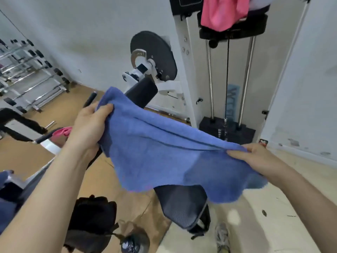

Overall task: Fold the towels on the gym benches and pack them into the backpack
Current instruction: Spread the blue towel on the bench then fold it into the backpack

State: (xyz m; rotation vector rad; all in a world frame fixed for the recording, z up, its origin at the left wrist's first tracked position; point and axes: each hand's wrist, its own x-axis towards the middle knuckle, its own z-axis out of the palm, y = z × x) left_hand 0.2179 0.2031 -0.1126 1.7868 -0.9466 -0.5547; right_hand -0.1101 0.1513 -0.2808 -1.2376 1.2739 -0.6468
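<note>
**Q:** Where is the towel, and who has it?

**A:** A blue towel (164, 152) is held up in the air in front of the person, stretched between two bare hands.

**Q:** Which way does it run?

**A:** Its long axis slants from the upper left of the view down to the lower right. The left end sits higher and the right end lower. The top edge is pulled fairly taut between the hands, and long creases follow that same slanting line. The rest hangs below as a loose sheet, sagging lowest toward the right.

**Q:** What are the hands doing?

**A:** The left hand (89, 128) grips the upper-left end, with its fingers curled over bunched cloth and the back of the hand facing the camera. The right hand (255, 157) pinches the lower-right end of the top edge. Its fingers lie over the cloth and its thumb is hidden beneath.

**Q:** What is around the towel?

**A:** Directly under the hanging cloth, a dark backpack (182, 207) with a mesh panel stands on the floor, its top covered by the towel. A black bag (93, 216) lies to its left, with a dark bottle (133, 243) near the bottom edge of the view. Behind the towel stands a white weight machine (184, 70), and a pink towel (222, 11) is draped over its top. Another pink cloth (62, 133) shows just left of the left wrist. A rack of barbells (27, 75) stands by the far left wall.
</note>
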